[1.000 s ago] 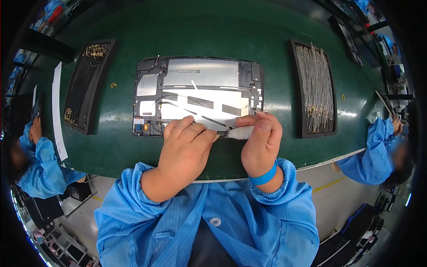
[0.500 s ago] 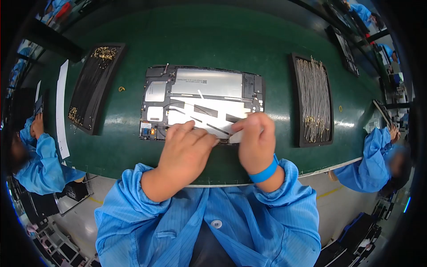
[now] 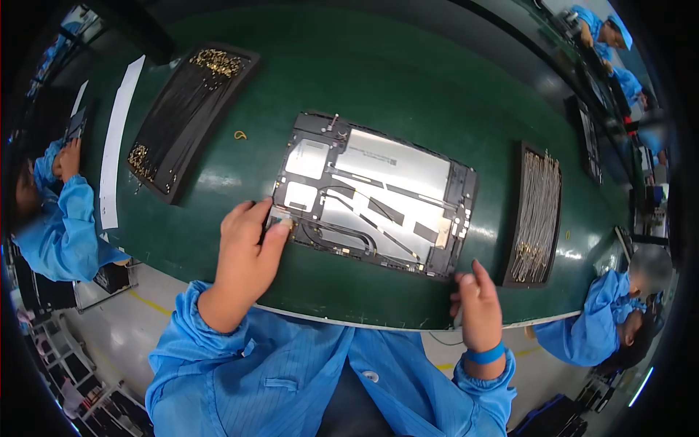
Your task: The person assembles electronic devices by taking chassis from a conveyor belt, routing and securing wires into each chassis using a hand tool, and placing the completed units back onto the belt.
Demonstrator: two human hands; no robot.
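Gripping the near left corner of an opened tablet (image 3: 382, 195), the left hand (image 3: 249, 244) has its thumb on top and its fingers at the edge, some of them out of sight beneath or behind it. The tablet lies slanted in the middle of the green surface (image 3: 342, 62), its inside facing up. The right hand (image 3: 479, 315), with a blue band (image 3: 486, 355) at its wrist, is curled just beside the near right corner; a pale tool (image 3: 457, 317) shows between its fingers, mostly covered by the hand, and whether a fingertip touches the tablet is hard to tell. Thin black wires (image 3: 348, 234) run across the tablet's near half, with small parts along the edge too fine to make out. Small print and a square code (image 3: 392, 162) sit on the silver plate, too tiny to read. Left of the tablet, a dark tray (image 3: 216, 130) holds black wires with gold ends, its inner details lost in shadow; a yellow rubber band (image 3: 241, 135) lies between. On the right, another tray (image 3: 514, 218) holds grey wires. Farther left lies a long white strip (image 3: 120, 146). Blue-sleeved people at both sides are partly cut off by the dark round border.
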